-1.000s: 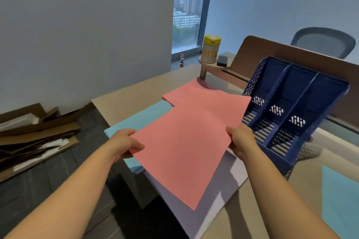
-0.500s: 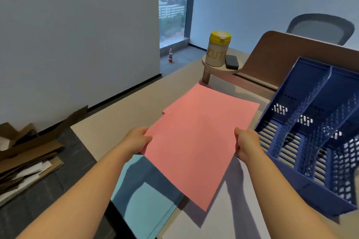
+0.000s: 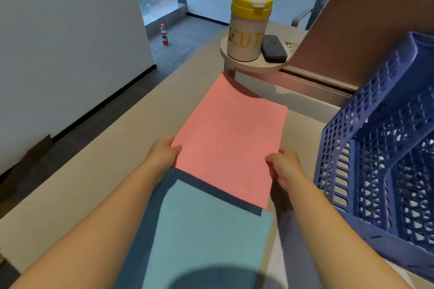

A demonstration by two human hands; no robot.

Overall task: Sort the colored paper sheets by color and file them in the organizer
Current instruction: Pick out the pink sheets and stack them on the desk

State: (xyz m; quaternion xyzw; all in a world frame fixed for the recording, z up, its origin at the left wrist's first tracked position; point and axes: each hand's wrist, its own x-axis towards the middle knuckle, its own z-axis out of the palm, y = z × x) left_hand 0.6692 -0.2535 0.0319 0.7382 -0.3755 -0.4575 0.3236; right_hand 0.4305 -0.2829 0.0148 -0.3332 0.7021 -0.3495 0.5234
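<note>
The left hand (image 3: 164, 155) and right hand (image 3: 283, 166) each pinched a side edge of the flat pink paper sheet (image 3: 231, 141) at mid-frame, above the beige table (image 3: 98, 171). Its long axis ran toward the upper frame. The blue perforated plastic organizer (image 3: 385, 166) stood at right, nearer the right hand.

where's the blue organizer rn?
Head view, far right: the blue organizer stands on the desk beside the right hand, in front of the brown divider panel.

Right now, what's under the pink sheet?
Under the pink sheet, held by both hands, a light blue sheet shows beneath its near edge. Anything farther under is covered.
</note>
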